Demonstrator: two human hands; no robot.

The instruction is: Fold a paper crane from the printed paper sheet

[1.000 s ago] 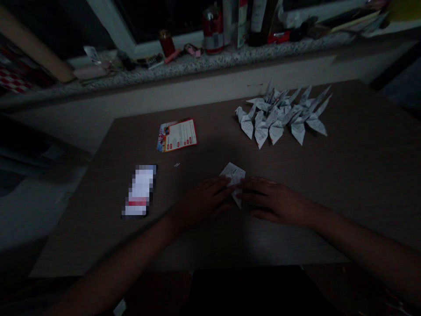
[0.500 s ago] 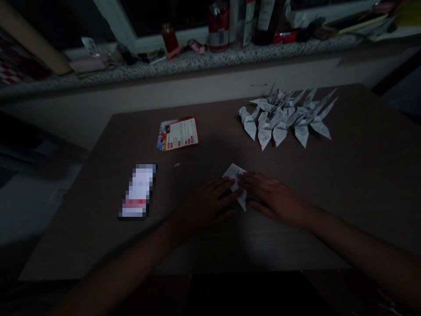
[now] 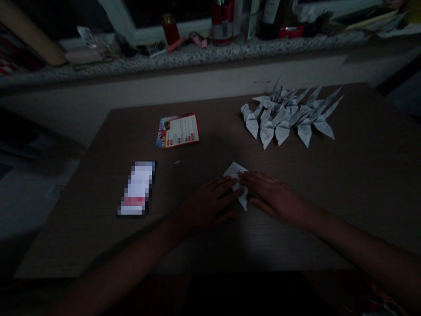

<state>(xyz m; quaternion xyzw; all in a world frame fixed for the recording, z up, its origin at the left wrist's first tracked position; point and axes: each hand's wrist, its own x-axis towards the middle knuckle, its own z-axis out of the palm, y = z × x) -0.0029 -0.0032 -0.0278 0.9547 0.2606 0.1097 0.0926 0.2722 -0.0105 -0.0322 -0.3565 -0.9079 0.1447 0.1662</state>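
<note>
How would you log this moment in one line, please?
left hand: on folded paper | right hand: on folded paper | folded birds: beyond, on table

— What's touching the folded paper (image 3: 234, 169)?
— The left hand (image 3: 205, 202) and the right hand (image 3: 276, 195), palms down, fingers laid on it from either side.
— And the rest of the table (image 3: 329, 175)?
— Paper birds (image 3: 282, 131) clustered far right, a red-edged card (image 3: 182, 131) far left, a lit phone (image 3: 136, 188) nearer on the left. Beyond, a red can (image 3: 222, 22) stands on the speckled sill (image 3: 184, 58).
</note>
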